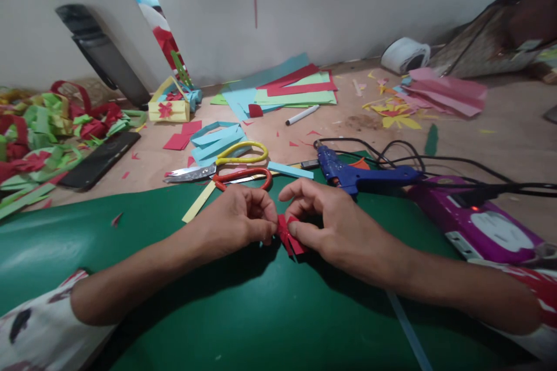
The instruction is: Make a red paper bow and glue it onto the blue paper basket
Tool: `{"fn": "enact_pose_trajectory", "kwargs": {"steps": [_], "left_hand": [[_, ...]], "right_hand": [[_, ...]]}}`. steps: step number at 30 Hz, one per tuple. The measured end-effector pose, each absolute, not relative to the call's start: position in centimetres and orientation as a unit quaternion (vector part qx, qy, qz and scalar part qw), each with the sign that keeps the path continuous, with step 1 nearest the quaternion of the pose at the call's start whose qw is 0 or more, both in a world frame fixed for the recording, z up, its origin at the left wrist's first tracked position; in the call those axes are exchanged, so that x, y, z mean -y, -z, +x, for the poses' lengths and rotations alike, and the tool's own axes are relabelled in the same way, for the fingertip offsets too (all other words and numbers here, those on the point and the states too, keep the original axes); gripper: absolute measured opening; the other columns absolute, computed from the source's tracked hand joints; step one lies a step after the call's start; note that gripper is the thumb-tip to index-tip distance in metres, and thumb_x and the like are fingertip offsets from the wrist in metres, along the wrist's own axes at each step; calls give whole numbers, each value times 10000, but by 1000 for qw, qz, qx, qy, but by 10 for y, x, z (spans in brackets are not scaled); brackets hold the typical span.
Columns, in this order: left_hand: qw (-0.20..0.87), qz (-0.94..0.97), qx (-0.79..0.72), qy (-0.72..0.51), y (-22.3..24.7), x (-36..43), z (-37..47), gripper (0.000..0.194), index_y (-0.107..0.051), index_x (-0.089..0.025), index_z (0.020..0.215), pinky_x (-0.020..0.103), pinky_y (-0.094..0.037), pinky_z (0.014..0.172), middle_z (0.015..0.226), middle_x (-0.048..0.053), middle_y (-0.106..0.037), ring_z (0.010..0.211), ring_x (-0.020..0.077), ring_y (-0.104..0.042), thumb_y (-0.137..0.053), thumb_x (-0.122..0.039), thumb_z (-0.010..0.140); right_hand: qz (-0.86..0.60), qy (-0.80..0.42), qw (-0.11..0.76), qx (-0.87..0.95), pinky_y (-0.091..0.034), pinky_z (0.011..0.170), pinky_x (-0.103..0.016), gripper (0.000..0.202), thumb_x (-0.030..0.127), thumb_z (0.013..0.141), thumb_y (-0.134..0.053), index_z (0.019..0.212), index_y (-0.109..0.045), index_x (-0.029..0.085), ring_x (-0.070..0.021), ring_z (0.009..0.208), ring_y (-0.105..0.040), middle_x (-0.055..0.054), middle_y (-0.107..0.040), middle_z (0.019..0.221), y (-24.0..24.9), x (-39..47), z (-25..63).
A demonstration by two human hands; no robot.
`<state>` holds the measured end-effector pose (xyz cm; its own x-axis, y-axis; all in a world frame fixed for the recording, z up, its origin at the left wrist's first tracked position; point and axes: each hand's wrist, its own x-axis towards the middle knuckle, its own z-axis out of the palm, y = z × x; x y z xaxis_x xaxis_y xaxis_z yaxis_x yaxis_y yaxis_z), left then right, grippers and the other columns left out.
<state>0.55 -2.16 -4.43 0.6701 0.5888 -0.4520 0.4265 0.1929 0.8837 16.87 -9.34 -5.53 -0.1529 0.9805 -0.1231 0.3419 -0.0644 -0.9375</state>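
Paper heap [41, 133]: green and red strips and loops, well to the left of the left hand and beyond it.
Black phone [101, 160]: lying flat beside the heap, on the left hand's far left side.
Scissors [214, 170]: yellow and orange handles just beyond the left hand, blades pointing left.
Left hand [239, 218]: narrow, thumb and fingertips pinched at the left edge of the red paper piece.
Red paper piece [288, 236]: slit and folded, between the two hands and touching both, above the green mat [209, 313].
Right hand [335, 220]: holding the same piece, thumb on its near face, index finger curled above it.
Blue glue gun [348, 169]: just beyond the right hand, nozzle end to the left.
Purple power strip [483, 223]: right of the right hand, beyond its forearm, a small red light showing.
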Motion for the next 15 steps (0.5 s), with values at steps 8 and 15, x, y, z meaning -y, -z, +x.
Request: {"fn": "enact_pose_trajectory", "kwargs": {"steps": [8,15], "left_hand": [[670,626,-396,-47,39,24,8,177,-593,-132,845,202,-329,498,646,-4,-618,542,93,-500,-624,-209,689],[602,678,-421,-37,39,30,5,231,-587,-147,614,236,-244,475,533,-8,-539,489,88,-367,-536,-292,785]], "right_hand": [[-563,-476,365,569,-425,444,-217,198,94,790,-519,948,-491,210,-111,503,-564,60,-585,629,52,93,168],[-575,-404,387,597,-438,498,-199,248,24,742,-526,932,-505,183,-89,556,-546,51,-582,671,52,93,166]]}}
